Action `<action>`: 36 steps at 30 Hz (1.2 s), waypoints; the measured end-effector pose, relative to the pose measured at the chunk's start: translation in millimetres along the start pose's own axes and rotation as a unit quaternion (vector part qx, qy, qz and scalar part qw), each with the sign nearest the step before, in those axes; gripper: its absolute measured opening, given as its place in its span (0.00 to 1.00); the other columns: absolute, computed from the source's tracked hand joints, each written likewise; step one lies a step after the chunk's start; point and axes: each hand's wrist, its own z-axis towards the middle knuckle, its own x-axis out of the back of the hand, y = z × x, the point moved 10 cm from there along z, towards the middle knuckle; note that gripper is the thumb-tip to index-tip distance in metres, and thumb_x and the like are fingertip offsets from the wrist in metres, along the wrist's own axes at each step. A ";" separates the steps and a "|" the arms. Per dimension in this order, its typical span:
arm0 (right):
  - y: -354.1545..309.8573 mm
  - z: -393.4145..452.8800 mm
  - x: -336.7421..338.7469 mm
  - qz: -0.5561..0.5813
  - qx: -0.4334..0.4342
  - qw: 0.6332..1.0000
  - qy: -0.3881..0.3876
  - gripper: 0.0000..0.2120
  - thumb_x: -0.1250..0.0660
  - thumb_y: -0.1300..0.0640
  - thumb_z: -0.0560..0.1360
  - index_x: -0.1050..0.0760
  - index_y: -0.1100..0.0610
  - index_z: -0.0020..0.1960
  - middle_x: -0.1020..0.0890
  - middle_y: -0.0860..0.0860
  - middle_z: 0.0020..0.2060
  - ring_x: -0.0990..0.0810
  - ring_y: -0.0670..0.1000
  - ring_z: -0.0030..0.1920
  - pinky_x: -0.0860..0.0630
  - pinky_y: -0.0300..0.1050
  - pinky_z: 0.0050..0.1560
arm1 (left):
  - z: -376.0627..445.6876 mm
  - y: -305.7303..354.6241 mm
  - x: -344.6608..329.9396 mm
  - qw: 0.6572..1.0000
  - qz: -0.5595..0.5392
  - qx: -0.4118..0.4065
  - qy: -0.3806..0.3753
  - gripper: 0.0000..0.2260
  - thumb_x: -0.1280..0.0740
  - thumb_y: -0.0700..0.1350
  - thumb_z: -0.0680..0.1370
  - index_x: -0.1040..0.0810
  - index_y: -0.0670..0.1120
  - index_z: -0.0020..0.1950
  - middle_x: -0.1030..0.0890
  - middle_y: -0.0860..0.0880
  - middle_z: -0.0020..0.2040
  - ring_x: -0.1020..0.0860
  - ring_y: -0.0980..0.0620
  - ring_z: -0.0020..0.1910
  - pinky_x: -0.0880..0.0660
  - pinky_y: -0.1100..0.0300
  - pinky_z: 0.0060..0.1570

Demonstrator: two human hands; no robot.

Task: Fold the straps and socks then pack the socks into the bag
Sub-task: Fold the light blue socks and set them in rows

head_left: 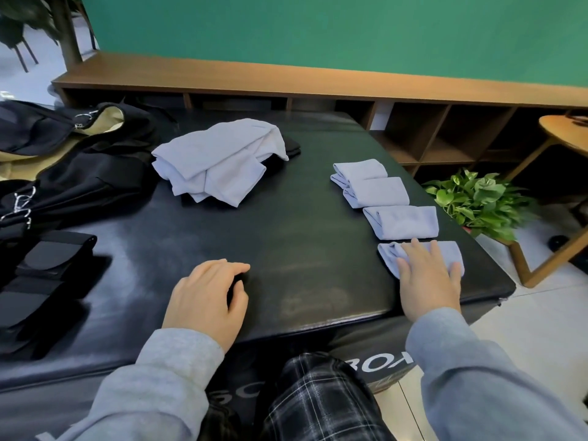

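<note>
Along the right edge of the black padded tabletop (pixel 286 218), four folded pale-blue socks sit in a row running from the far end toward the near right corner. The right hand (pixel 428 275) lies flat, fingers spread and straight, pressing the nearest folded sock (pixel 445 253), which lies close to the tabletop's right edge. The left hand (pixel 206 300) rests near the middle of the front edge, fingers loosely bent, holding nothing that can be made out.

A heap of unfolded socks (pixel 219 160) waits toward the far middle, partly over something dark. The black bag (pixel 79 173) lies open at the far left corner, with folded black straps (pixel 47 268) along the left edge.

The main risk is the pressed sock: lifting the palm quickly could let its fold spring open, or a sideways drag could nudge it off the edge. The row is tightly spaced, so grabbing one sock may disturb its neighbour. Carrying folded socks across to the bag could also undo them.
</note>
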 end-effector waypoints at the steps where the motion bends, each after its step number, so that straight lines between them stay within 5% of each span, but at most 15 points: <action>1: 0.2 4.1 -1.6 -0.009 -0.002 1.000 -0.003 0.19 0.53 0.53 0.82 0.38 0.51 0.72 0.41 0.46 0.75 0.52 0.49 0.75 0.54 0.53 0.71 | 0.1 0.5 -0.2 1.000 0.002 0.000 -0.003 0.12 0.34 0.40 0.74 0.20 0.50 0.56 0.19 0.52 0.52 0.25 0.50 0.61 0.31 0.53 0.53; 5: -11.6 8.3 2.2 -0.023 -0.005 1.000 0.019 0.19 0.51 0.58 0.82 0.41 0.56 0.72 0.42 0.49 0.74 0.50 0.53 0.74 0.48 0.54 0.70 | 1.1 -0.5 -0.3 1.000 0.002 0.006 -0.013 0.15 0.36 0.43 0.76 0.25 0.51 0.62 0.22 0.55 0.57 0.28 0.53 0.61 0.36 0.58 0.57; 10: -83.2 -25.3 15.4 0.060 0.092 0.992 0.064 0.27 0.48 0.55 0.80 0.50 0.57 0.76 0.48 0.51 0.76 0.55 0.52 0.76 0.58 0.50 0.72 | 5.3 -2.5 -2.3 0.999 0.022 0.025 -0.019 0.19 0.39 0.49 0.77 0.33 0.51 0.68 0.29 0.55 0.66 0.37 0.54 0.70 0.43 0.56 0.66; 14: -145.0 -41.8 -4.4 0.082 0.178 0.981 0.000 0.28 0.48 0.51 0.80 0.54 0.53 0.77 0.54 0.46 0.77 0.62 0.47 0.75 0.65 0.47 0.72 | 11.9 -10.2 -19.8 0.992 0.093 0.045 -0.077 0.27 0.50 0.57 0.79 0.50 0.52 0.76 0.51 0.55 0.77 0.57 0.55 0.75 0.57 0.56 0.73; 19: -166.3 -35.7 -45.8 0.045 0.182 0.978 -0.095 0.27 0.53 0.46 0.81 0.53 0.52 0.77 0.54 0.45 0.77 0.61 0.46 0.76 0.62 0.49 0.74 | 26.4 -12.3 -31.9 0.983 0.134 0.020 -0.124 0.27 0.56 0.59 0.79 0.60 0.54 0.76 0.61 0.55 0.77 0.64 0.54 0.75 0.62 0.54 0.73; 36: -187.8 -11.2 -57.8 0.020 0.224 0.967 -0.123 0.30 0.55 0.41 0.79 0.57 0.50 0.77 0.57 0.44 0.76 0.63 0.45 0.75 0.62 0.49 0.74 | 118.6 -36.1 -43.4 0.992 0.081 0.054 -0.075 0.26 0.49 0.61 0.79 0.54 0.61 0.75 0.62 0.50 0.77 0.61 0.51 0.75 0.58 0.50 0.73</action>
